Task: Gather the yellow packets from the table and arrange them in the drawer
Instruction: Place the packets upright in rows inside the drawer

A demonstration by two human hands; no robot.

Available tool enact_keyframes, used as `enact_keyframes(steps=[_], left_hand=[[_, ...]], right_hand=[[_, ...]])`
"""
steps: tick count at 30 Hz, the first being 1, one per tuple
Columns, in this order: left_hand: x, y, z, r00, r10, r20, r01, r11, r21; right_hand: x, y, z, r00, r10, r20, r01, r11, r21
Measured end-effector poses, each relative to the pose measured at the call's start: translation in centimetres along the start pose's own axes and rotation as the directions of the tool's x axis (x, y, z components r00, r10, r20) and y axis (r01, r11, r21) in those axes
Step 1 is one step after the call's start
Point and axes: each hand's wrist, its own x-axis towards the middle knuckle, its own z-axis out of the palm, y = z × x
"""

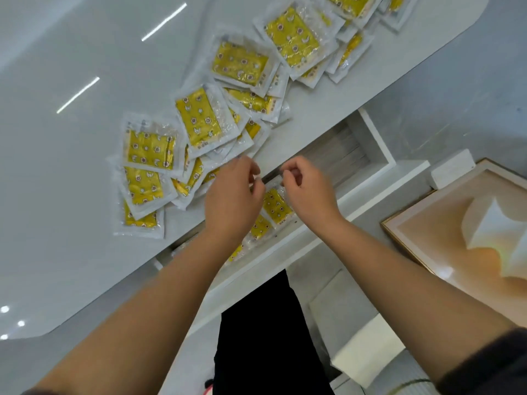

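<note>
Yellow patterned packet [276, 205] in clear wrap, its top edge pinched by left hand [235, 192] and right hand [306, 192] grips.

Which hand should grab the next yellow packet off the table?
Probably the left hand. It sits right beside the heap of yellow patterned packets in clear plastic wrappers on the glossy white table, while the right hand hovers over the open white drawer.
</note>
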Motion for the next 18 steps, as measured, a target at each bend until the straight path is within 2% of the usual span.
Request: enact_keyframes(steps=[2,3,5,8,11,14,18], left_hand=[[2.1,-0.4,-1.1,0.988,0.068,-0.138,-0.057,0.995,0.081],[3.3,-0.9,-1.3,0.984,0.074,-0.164,-0.051,0.989,0.139],[5.6,-2.0,-1.4,0.993,0.026,-0.113,0.001,0.973,0.232],[7.6,-3.4,-1.4,1.000,-0.026,-0.003,0.025,0.962,0.272],[8.1,-4.2,-1.8,0.999,0.035,-0.019,-0.029,0.965,0.259],[8.5,-5.0,-2.7,0.994,0.098,-0.042,-0.081,0.952,0.294],[8.0,-4.8,-2.9,0.983,0.184,0.029,-0.179,0.894,0.410]], right_hand=[[0.6,-1.7,-0.3,0.999,0.042,-0.002,-0.042,0.996,0.084],[1.0,-2.5,-0.2,0.998,0.059,0.009,-0.060,0.991,0.122],[1.8,-3.7,0.1,0.995,0.089,0.034,-0.094,0.976,0.195],[3.0,-5.0,0.6,0.991,0.125,0.042,-0.132,0.950,0.282],[3.8,-5.8,0.7,0.985,0.171,0.035,-0.171,0.908,0.383],[4.1,-6.1,1.2,0.975,0.206,0.087,-0.223,0.881,0.417],[4.7,-6.6,1.5,0.953,0.240,0.186,-0.299,0.842,0.449]])
